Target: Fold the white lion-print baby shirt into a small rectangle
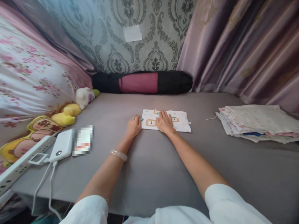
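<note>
Cloth (149, 123), white with a print of orange-yellow animal faces, lies folded into a flat rectangle in the middle of the gray table (149, 177). The right hand (165, 122) rests flat on top of it, palm down, fingers slightly apart and gripping nothing. The left hand (134, 126) is loosely curled at the cloth's left edge; whether it pinches the fabric I cannot tell. Well off to the right sits a stack of cloths (259, 119); at the left, a white power bank (62, 145) lies beside a power strip (25, 165).
</note>
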The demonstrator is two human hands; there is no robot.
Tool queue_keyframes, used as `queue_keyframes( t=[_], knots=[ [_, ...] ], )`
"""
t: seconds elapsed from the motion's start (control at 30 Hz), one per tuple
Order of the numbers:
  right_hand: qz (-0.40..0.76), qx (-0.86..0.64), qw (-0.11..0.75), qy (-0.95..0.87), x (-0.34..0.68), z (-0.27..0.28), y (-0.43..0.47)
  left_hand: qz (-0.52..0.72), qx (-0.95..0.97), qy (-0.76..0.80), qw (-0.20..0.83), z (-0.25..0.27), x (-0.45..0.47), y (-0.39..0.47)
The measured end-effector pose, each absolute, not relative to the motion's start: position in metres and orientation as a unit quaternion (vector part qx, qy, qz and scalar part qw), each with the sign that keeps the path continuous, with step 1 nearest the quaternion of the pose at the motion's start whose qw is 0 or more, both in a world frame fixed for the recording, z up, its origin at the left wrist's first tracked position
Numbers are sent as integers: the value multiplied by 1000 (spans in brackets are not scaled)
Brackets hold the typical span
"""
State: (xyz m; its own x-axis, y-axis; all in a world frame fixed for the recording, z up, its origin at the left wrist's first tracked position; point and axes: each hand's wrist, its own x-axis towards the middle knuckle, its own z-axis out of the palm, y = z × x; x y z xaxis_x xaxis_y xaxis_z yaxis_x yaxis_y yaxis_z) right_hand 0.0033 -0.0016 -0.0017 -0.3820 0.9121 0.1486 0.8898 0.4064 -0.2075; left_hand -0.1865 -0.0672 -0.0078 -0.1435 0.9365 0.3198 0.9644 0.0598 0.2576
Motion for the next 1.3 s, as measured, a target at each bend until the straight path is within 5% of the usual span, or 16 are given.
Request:
queue_keyframes(
  t=[1.3],
  knots=[
    [26, -506, 163, -846, -59, -7, -4, -249, -576, -778, 12, -14, -188, -62]
  ],
)
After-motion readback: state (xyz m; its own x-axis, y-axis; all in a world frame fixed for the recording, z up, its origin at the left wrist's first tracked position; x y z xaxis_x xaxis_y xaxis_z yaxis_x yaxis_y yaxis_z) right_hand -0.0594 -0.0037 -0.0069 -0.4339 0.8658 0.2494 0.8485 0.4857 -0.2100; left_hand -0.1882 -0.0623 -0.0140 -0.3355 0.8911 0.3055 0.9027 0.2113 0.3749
